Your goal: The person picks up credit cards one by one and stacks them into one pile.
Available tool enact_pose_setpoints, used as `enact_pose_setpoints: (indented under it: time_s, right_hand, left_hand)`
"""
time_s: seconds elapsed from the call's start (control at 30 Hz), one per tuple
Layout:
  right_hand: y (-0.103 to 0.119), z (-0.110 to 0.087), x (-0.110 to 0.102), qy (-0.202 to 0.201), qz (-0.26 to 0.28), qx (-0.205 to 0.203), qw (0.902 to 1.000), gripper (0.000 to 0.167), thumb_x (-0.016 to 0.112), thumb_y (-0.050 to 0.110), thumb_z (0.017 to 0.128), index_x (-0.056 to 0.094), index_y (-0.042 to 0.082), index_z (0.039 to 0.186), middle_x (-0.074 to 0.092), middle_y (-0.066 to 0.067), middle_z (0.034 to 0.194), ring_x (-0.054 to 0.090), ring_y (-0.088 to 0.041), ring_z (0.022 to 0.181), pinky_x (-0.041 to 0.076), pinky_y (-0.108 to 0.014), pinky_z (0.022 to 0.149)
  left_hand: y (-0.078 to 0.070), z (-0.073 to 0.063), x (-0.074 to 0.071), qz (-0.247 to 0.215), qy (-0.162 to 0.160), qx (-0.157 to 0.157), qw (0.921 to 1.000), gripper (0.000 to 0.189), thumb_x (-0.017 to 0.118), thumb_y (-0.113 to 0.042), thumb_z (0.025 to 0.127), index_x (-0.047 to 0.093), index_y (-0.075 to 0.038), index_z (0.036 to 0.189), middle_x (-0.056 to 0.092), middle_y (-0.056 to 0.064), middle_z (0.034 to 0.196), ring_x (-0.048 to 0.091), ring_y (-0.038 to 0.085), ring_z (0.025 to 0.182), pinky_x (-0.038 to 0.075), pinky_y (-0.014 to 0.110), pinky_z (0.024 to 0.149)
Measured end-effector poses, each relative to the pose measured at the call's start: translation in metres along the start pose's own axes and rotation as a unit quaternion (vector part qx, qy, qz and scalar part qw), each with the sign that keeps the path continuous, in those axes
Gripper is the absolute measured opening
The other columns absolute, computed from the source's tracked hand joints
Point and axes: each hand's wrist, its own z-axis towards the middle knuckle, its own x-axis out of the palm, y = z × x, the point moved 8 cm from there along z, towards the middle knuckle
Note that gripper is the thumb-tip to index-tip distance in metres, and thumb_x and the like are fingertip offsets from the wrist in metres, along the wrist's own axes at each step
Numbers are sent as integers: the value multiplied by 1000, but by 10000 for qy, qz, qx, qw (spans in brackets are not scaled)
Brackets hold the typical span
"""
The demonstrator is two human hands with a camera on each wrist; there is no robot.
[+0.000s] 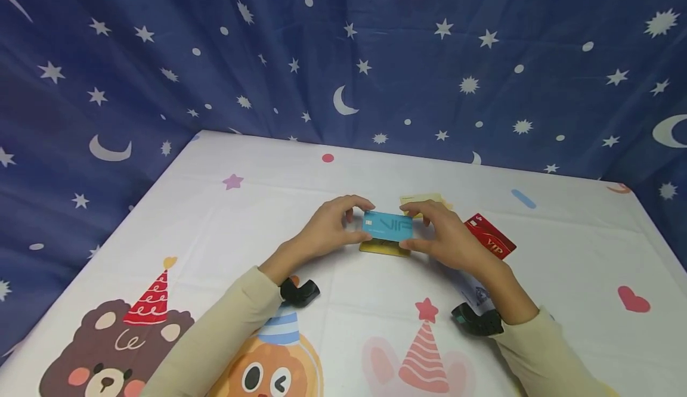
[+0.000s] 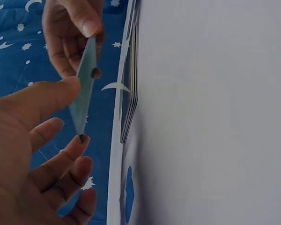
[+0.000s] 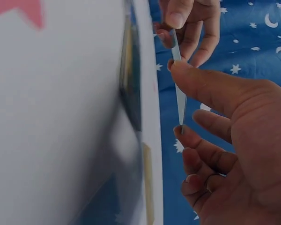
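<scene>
Both hands hold one blue card (image 1: 387, 226) with a chip, raised over the table at its middle. My left hand (image 1: 335, 224) pinches the left end between thumb and fingertip. At the other end, the right hand (image 1: 442, 233) does the same. The left wrist view shows the card (image 2: 85, 84) nearly edge-on, other fingers of the left hand (image 2: 42, 145) spread loosely below. In the right wrist view the right hand (image 3: 239, 126) has its thumb and a fingertip at opposite edges. Below the card lies a stack of cards (image 2: 129, 89), with a gold card (image 1: 383, 248) on it.
A red VIP card (image 1: 491, 236) lies right of the right hand. A pale yellow card (image 1: 421, 198) shows behind that hand, and a pale bluish card (image 1: 474, 290) is partly hidden under the right wrist. The white printed tablecloth (image 1: 579, 248) meets a blue starry curtain (image 1: 300, 45).
</scene>
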Motion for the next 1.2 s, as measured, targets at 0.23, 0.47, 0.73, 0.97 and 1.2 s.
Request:
enact_pose_setpoints:
  time_s: [0.23, 0.47, 0.73, 0.97, 1.2]
  right_hand:
    - [-6, -4, 5, 8, -50, 23, 10000, 67, 84, 27, 74, 55, 13, 133, 55, -6, 120, 50, -24, 99, 46, -42, 79]
    - [-12, -3, 16, 189, -74, 123, 9997, 68, 84, 27, 74, 54, 12, 134, 55, -9, 128, 53, -25, 101, 48, -42, 86]
    - [-9, -3, 19, 149, -143, -115, 9997, 64, 84, 27, 73, 57, 16, 130, 56, -6, 120, 53, -21, 92, 48, -38, 80]
    - [-8, -3, 20, 210, -140, -228, 9994, 62, 84, 28, 73, 59, 18, 129, 54, -6, 120, 54, -21, 93, 50, -39, 82]
    - [-8, -3, 23, 292, -177, -280, 9990, 59, 85, 29, 72, 62, 19, 126, 54, -3, 114, 53, -19, 90, 49, -35, 78]
  left_hand:
    - [6, 0, 12, -132, 245, -14, 9996, 50, 82, -21, 76, 62, -12, 121, 59, -2, 101, 48, 18, 80, 40, 29, 69]
    - [12, 0, 18, -212, 342, 172, 9990, 49, 83, -20, 76, 63, -14, 120, 58, -1, 109, 48, 19, 82, 40, 28, 71]
    - [16, -2, 20, -176, 385, 394, 9983, 48, 82, -22, 76, 63, -16, 119, 58, -3, 113, 47, 17, 83, 39, 29, 74]
    - [16, -3, 21, -58, 510, 458, 9976, 48, 81, -24, 77, 62, -17, 120, 57, -5, 114, 46, 15, 85, 40, 29, 76]
    - [14, -4, 21, -87, 590, 541, 9968, 49, 82, -24, 77, 62, -16, 121, 57, -3, 115, 47, 16, 85, 40, 30, 76]
